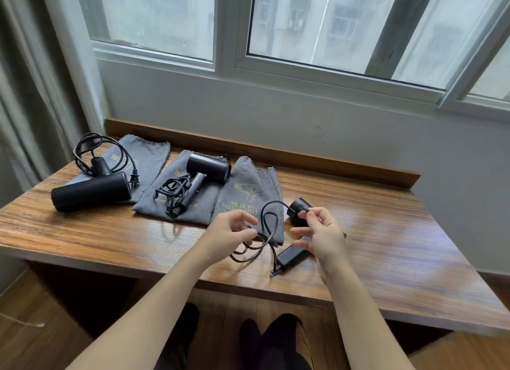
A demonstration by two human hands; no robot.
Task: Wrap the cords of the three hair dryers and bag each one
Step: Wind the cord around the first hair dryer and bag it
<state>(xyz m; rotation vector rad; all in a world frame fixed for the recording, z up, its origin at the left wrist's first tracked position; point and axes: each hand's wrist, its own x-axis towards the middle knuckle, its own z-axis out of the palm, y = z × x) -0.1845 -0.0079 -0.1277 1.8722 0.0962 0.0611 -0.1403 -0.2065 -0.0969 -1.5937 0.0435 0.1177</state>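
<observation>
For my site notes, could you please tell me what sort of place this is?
Probably a hotel guest room: three grey fabric bags printed with a hair dryer logo lie on a wooden window-side desk, beside a grey curtain.

a brown wooden table (386, 248) fills the middle of the picture, with a low wooden strip (276, 151) along its back edge. behind it is a pale wall (303, 115). across the top sits a big window (303, 24) with a white frame - grey buildings (339, 19) show through the glass. on the far left hangs a light curtain (33, 79). at the bottom is a wooden floor (36, 347) - two dark shoes (248, 336) stand on it.
</observation>
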